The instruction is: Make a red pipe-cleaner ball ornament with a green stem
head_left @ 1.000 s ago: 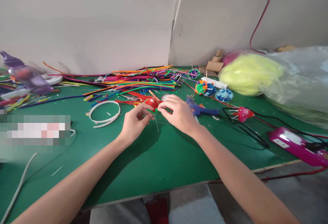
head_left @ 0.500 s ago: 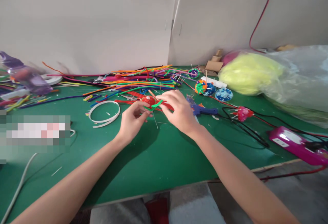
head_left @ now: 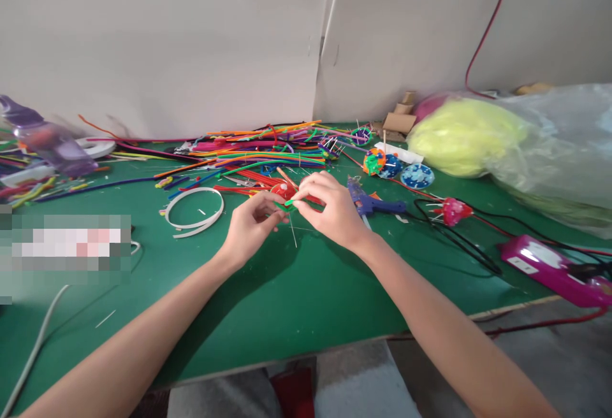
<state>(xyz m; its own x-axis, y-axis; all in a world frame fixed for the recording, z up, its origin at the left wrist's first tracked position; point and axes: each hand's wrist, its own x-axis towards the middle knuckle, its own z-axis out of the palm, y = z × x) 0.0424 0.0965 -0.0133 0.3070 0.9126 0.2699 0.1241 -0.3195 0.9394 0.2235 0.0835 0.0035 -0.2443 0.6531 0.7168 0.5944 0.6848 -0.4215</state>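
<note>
Left of the glue gun [head_left: 382,206], red ball [head_left: 281,191] partly hidden by fingers [head_left: 312,187], pixelated patch [head_left: 69,243] farther left, plastic bag [head_left: 568,150] to its right cut off

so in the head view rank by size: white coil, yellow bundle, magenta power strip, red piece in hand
1. Yellow bundle
2. Magenta power strip
3. White coil
4. Red piece, partly hidden by the left hand

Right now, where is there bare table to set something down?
The widest free patch of green tabletop lies between left forearm and right forearm, down to the near edge. A smaller one sits between right forearm and magenta power strip. Farther back it's crowded: colorful stems, and the purple glue gun beside the right hand.
</note>
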